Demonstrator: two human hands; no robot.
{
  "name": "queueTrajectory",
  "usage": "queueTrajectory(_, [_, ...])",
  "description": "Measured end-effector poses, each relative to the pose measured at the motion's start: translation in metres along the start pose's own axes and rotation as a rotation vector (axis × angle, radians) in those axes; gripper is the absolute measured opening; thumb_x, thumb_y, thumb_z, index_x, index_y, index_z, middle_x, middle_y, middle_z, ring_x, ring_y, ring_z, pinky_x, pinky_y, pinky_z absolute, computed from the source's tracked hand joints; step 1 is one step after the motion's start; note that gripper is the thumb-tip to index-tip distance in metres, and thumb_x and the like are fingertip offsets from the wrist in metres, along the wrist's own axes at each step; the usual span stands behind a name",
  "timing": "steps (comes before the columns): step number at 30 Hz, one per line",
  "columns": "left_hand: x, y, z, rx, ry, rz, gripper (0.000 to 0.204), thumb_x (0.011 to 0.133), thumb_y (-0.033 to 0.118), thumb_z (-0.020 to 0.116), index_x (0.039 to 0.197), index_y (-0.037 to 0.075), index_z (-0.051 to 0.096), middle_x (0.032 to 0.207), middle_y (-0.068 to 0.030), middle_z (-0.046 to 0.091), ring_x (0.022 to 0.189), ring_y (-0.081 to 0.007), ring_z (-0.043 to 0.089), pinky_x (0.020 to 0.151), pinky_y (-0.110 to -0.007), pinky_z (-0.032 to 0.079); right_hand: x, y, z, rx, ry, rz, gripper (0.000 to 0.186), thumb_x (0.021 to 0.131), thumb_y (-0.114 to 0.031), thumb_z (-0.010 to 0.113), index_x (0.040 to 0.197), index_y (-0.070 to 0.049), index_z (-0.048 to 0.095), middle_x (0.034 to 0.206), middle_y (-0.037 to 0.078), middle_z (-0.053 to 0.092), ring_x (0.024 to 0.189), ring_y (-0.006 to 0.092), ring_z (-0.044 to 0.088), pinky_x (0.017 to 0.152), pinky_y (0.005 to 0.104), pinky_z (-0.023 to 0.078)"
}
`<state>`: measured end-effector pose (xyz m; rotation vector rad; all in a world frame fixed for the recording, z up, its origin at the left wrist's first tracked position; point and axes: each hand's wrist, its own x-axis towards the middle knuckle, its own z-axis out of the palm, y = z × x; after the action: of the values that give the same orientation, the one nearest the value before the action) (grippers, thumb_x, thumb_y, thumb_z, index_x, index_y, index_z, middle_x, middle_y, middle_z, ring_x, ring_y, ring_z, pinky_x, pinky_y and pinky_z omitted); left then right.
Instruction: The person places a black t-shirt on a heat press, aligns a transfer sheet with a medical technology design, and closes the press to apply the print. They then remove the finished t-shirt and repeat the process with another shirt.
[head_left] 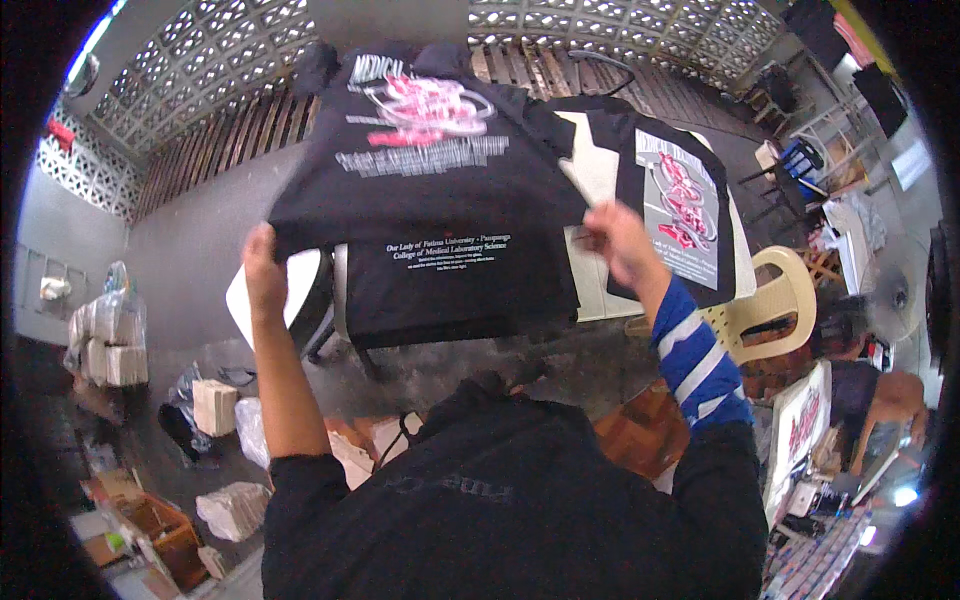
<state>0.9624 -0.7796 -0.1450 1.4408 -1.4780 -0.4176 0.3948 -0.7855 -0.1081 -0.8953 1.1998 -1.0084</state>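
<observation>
A black T-shirt (420,195) with a pink, red and white print hangs stretched between my two hands, its upper part lying away from me. My left hand (264,280) is closed on the near left corner of its hem. At the near right corner my right hand (628,245) pinches the hem, slightly blurred; a blue and white wrap (695,355) covers that forearm. Under the hem shows another black cloth (450,300) with small white lettering, spread over a table. To the right, a second printed black shirt (675,205) lies flat on a pale board.
A cream plastic chair (785,300) stands right of the table, and a white rounded seat (270,290) shows by my left forearm. Wrapped bundles (110,335) and a wooden box (160,540) sit at left. A printed frame (800,430) and what looks like a person (890,405) are at right.
</observation>
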Motion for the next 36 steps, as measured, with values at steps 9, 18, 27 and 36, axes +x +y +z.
queueTrajectory(9, [-0.144,-0.042,0.095,0.397,0.088,-0.615,0.029,0.1,0.022,0.063,0.087,-0.003,0.065,0.078,-0.0186,0.066,0.075,-0.0351,0.064,0.073,-0.043,0.05,-0.031,0.216,-0.057,-0.367,0.146,0.334,0.017,0.095,-0.017,0.065,0.086,-0.003,0.067,0.071,0.005,0.067,0.062,0.0152,0.064,0.056,0.0314,0.05])
queueTrajectory(18, [-0.077,-0.015,0.154,0.654,0.029,-0.144,0.034,0.089,0.013,0.069,0.119,0.0,0.062,0.129,-0.0199,0.06,0.124,-0.041,0.054,0.107,-0.052,0.041,0.105,0.116,0.016,-1.071,0.036,-0.428,0.009,0.09,-0.015,0.067,0.091,-0.006,0.066,0.081,0.015,0.065,0.074,0.0356,0.065,0.066,0.0462,0.051])
queueTrajectory(27, [-0.069,-0.042,0.191,0.505,-0.428,-0.125,0.069,0.086,0.017,0.072,0.147,-0.001,0.044,0.154,-0.0233,0.042,0.149,-0.0451,0.03,0.123,-0.063,0.017,0.359,0.068,0.143,-1.455,0.146,-0.972,0.03,0.083,-0.014,0.069,0.113,-0.016,0.074,0.141,0.023,0.052,0.131,0.0396,0.05,0.104,0.0516,0.041])
queueTrajectory(36, [-0.065,-0.051,0.188,0.458,-0.506,-0.157,0.07,0.088,0.024,0.07,0.148,0.0,0.041,0.156,-0.025,0.038,0.15,-0.047,0.027,0.122,-0.066,0.013,0.409,0.04,0.026,-1.178,0.946,-0.636,0.034,0.089,-0.016,0.072,0.117,0.001,0.067,0.098,0.016,0.069,0.086,0.0303,0.068,0.083,0.0431,0.055])
